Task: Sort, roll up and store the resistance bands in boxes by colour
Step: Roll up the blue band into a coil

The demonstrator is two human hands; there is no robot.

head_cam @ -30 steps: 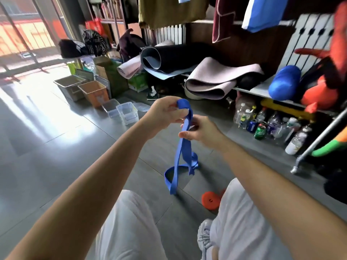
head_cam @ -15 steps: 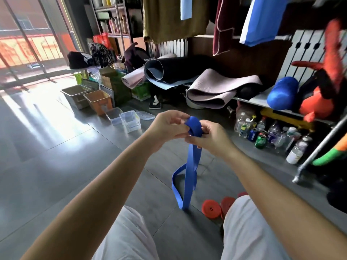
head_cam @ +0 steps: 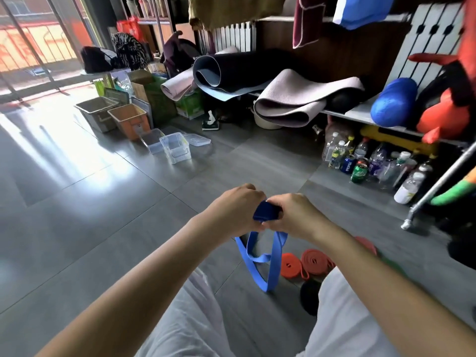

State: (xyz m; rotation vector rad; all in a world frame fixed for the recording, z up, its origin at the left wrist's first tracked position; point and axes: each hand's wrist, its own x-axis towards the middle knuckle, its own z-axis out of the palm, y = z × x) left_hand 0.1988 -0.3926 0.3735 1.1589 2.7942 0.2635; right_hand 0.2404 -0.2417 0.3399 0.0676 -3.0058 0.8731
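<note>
Roll of blue band (head_cam: 266, 215) sits between left hand (head_cam: 235, 211) and right hand (head_cam: 292, 215), both curled round it, equally near, above the floor (head_cam: 128, 228). Unrolled tail hangs straight down below the hands, long axis vertical; likely next turns wind it upward. Orange rolls (head_cam: 291, 265) lie just right of the tail; clear boxes (head_cam: 176, 149) stand well ahead, leftward.
</note>
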